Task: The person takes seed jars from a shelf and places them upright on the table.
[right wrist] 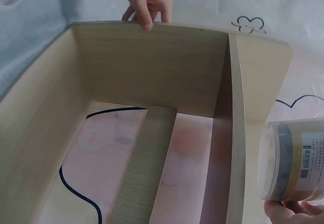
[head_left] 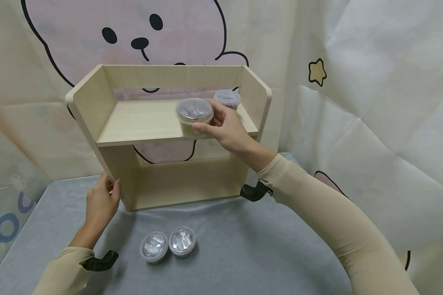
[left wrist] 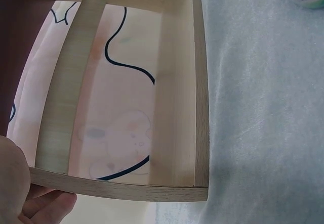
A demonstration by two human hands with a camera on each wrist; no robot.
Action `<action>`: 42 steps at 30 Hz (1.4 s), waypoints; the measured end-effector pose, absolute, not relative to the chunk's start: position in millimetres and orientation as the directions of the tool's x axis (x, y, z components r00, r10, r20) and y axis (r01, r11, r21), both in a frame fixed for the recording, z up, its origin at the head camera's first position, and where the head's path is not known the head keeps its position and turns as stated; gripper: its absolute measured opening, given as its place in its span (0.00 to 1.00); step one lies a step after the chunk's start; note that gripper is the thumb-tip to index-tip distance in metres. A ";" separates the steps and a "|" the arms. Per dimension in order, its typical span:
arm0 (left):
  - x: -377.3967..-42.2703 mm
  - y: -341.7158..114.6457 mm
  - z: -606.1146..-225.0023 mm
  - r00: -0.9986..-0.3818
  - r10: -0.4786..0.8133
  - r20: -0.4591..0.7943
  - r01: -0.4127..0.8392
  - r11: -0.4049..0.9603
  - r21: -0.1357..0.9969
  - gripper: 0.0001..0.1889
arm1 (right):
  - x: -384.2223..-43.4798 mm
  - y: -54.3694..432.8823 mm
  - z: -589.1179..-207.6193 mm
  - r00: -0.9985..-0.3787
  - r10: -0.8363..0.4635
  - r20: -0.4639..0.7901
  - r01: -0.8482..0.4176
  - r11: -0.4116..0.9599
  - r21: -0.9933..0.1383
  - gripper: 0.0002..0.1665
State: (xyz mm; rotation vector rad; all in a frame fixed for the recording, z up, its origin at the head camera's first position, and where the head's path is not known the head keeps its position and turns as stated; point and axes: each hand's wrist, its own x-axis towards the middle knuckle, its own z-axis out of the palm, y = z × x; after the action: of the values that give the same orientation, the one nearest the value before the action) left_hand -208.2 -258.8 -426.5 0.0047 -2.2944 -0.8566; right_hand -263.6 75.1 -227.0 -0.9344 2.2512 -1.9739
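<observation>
My right hand [head_left: 230,129] grips a clear plastic tub with a lid [head_left: 195,116], thumb on its near side. In the head view the tub's lower part overlaps the front edge of the upper board of a small wooden shelf [head_left: 144,121]. A printed label shows on the tub [right wrist: 309,158] in the right wrist view. Behind my right fingers, a second lidded tub [head_left: 227,97] stands at the upper board's back right. My left hand [head_left: 101,205] holds the front edge of the shelf's left side panel, also visible from the right wrist, fingers [right wrist: 144,6] over the edge.
Two more lidded tubs [head_left: 154,247] sit side by side on the blue-grey cloth [head_left: 251,254] in front of the shelf. The lower compartment [head_left: 192,178] has an open back with a crosswise slat [right wrist: 142,168]. A printed curtain [head_left: 273,49] hangs close behind.
</observation>
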 end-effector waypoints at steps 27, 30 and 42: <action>-208.0 -258.2 -429.4 -0.771 -0.228 0.594 0.221 0.779 0.587 0.07 | -213.5 125.5 -309.3 -0.807 -0.494 0.323 -0.358 -0.025 -0.933 0.62; -208.7 -258.4 -429.4 -0.769 -0.228 0.598 0.223 0.781 0.584 0.07 | -210.9 127.8 -322.9 -0.812 -0.497 0.305 -0.341 -0.019 -0.940 0.56; -209.7 -257.8 -429.8 -0.768 -0.231 0.597 0.217 0.783 0.583 0.08 | -194.5 140.0 -388.1 -0.825 -0.532 0.189 -0.252 0.047 -0.966 0.51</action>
State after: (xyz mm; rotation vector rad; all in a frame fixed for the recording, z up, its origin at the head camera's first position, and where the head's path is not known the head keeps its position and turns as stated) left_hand -209.7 -257.8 -429.8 0.0105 -2.2919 -0.8573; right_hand -194.5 140.0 -388.1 -0.8061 2.1011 -1.8608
